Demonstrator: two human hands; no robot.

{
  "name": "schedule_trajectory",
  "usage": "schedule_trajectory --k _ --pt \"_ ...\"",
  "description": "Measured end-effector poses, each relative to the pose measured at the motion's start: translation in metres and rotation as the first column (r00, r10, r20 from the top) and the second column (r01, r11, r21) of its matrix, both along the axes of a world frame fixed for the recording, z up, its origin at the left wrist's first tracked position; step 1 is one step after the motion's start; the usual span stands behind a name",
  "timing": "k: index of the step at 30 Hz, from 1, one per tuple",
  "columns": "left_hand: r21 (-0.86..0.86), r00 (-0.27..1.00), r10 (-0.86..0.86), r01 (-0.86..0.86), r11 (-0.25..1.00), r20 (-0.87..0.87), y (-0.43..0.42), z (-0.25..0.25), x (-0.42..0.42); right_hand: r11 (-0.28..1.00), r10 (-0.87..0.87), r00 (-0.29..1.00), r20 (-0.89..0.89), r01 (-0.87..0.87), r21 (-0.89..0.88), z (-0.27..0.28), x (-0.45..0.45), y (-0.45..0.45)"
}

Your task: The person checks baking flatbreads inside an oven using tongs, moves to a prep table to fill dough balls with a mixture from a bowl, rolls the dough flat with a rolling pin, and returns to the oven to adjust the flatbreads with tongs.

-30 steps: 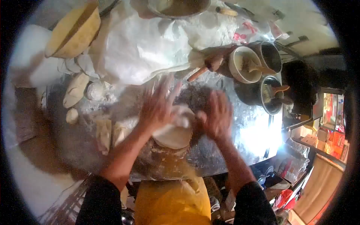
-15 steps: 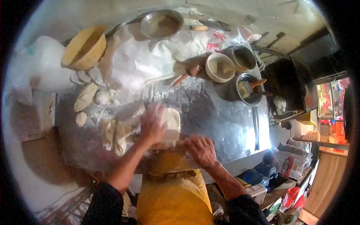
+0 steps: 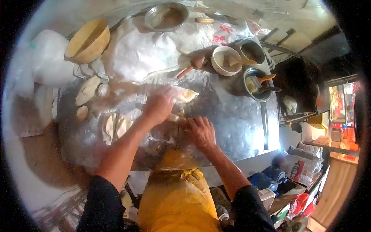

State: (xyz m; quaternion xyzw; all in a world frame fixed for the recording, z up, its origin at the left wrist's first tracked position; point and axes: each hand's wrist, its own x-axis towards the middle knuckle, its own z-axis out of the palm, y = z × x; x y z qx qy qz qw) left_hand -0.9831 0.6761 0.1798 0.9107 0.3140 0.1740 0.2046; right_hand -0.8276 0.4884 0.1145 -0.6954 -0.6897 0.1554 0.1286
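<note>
Pale dough (image 3: 184,94), partly hidden, hands (image 3: 159,104) (image 3: 202,132), grip unclear

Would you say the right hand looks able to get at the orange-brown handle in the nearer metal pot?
Probably yes: nothing seems to stand between the right hand and the orange-brown handle, which juts past the metal pot's rim, though the reach looks long.

A working kitchen, plainly: floury worktop (image 3: 232,123), dough pieces (image 3: 87,90) on its left, ladled pots (image 3: 252,52) at its far right.
</note>
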Motion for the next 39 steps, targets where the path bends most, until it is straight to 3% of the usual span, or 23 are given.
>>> schedule_trajectory --k 1,4,5,8,10,12,13,15,16,18,20,22,23,24,25,28,30,32,33,34,36,38,39 --pt "0.108 0.985 -0.086 0.102 0.989 -0.149 -0.003 -0.029 -0.012 0.999 -0.052 0.999 -0.012 0.052 0.013 0.0 -0.002 0.007" --pt "-0.172 0.948 -0.204 0.164 0.971 -0.244 -0.038 -0.049 -0.071 0.997 0.038 0.998 -0.048 -0.035 0.062 0.006 -0.004 -0.033" --pt "-0.25 0.861 -0.289 0.197 0.948 -0.419 -0.048 -0.036 -0.088 0.998 0.04 0.994 -0.098 -0.036 0.041 0.008 -0.005 -0.052" --pt "-0.286 0.848 -0.202 0.063 0.956 -0.489 -0.056 -0.016 -0.104 0.997 0.064 0.998 -0.029 -0.063 0.053 0.009 -0.007 -0.087" --pt "-0.337 0.917 -0.121 -0.015 0.941 -0.38 -0.054 -0.024 -0.085 0.999 0.049 0.998 -0.045 -0.048 0.026 0.014 -0.009 -0.093" --pt "-0.049 0.966 0.0 -0.013 0.999 -0.259 -0.073 -0.054 -0.057 0.999 0.028 0.998 -0.06 -0.029 -0.021 0.014 -0.013 -0.102" --pt "-0.062 0.968 0.003 -0.019 0.998 -0.251 -0.068 -0.059 -0.05 0.998 0.062 0.998 -0.028 -0.062 -0.016 0.013 -0.012 -0.103" --pt "-0.229 0.914 -0.308 0.251 0.941 -0.263 -0.051 -0.049 -0.045 0.997 0.06 0.995 -0.075 -0.064 -0.044 0.029 -0.015 -0.1" --pt "-0.227 0.917 -0.333 0.284 0.932 -0.221 -0.044 -0.057 -0.053 0.997 0.08 0.995 -0.068 -0.081 -0.017 0.033 -0.017 -0.096" --pt "-0.34 0.991 -0.096 0.06 0.938 -0.089 -0.043 -0.031 -0.061 0.992 -0.123 0.991 -0.05 0.121 -0.035 0.041 -0.021 -0.109" --pt "-0.4 0.98 0.155 -0.092 0.912 0.127 -0.043 -0.04 -0.082 0.978 -0.187 0.981 -0.054 0.181 -0.102 0.061 -0.018 -0.097" --pt "-0.284 0.971 0.228 -0.24 0.928 -0.074 -0.038 -0.04 -0.08 0.975 -0.207 0.975 -0.08 0.199 -0.099 0.066 -0.009 -0.056" --pt "-0.193 0.955 0.252 -0.28 0.94 -0.157 -0.029 -0.038 -0.065 0.984 -0.161 0.987 -0.029 0.158 -0.082 0.038 0.003 -0.03" --pt "-0.021 0.958 0.228 -0.235 0.972 -0.176 -0.011 -0.058 -0.052 0.991 -0.114 0.993 0.022 0.115 -0.064 0.007 0.019 0.004" --pt "0.15 0.991 0.033 -0.014 0.989 -0.13 0.017 -0.077 -0.049 0.988 -0.156 0.987 0.047 0.156 0.0 -0.001 0.037 0.046" --pt "0.12 0.992 0.07 -0.056 0.991 -0.108 0.054 -0.09 -0.017 0.941 -0.331 0.936 0.118 0.318 0.117 -0.009 0.064 0.11" --pt "0.05 0.979 0.063 -0.054 0.997 -0.192 0.022 -0.087 -0.036 0.945 -0.324 0.943 0.073 0.319 0.079 -0.011 0.045 0.063" --pt "-0.125 0.961 -0.014 -0.022 0.992 -0.277 -0.041 -0.071 -0.072 0.979 -0.204 0.959 0.196 0.196 0.06 -0.027 0.01 -0.022" --pt "-0.197 0.931 -0.061 -0.012 0.98 -0.361 -0.068 -0.045 -0.089 0.978 -0.207 0.976 0.07 0.205 0.03 -0.006 -0.01 -0.048" --pt "-0.296 0.943 -0.1 0.002 0.955 -0.317 -0.087 -0.056 -0.107 0.973 -0.209 0.976 0.062 0.214 -0.088 0.002 -0.022 -0.064" --pt "-0.303 0.962 -0.095 0.014 0.953 -0.255 -0.073 -0.07 -0.099 0.975 -0.198 0.979 0.046 0.201 -0.091 -0.004 -0.011 -0.045" --pt "-0.085 0.95 -0.095 0.073 0.994 -0.298 -0.016 -0.079 -0.062 0.981 -0.158 0.979 0.132 0.171 -0.096 0.006 0.025 0.024" --pt "-0.068 0.932 -0.049 0.026 0.997 -0.359 0.017 -0.07 -0.033 0.967 -0.246 0.962 0.116 0.252 -0.042 -0.004 0.048 0.069"
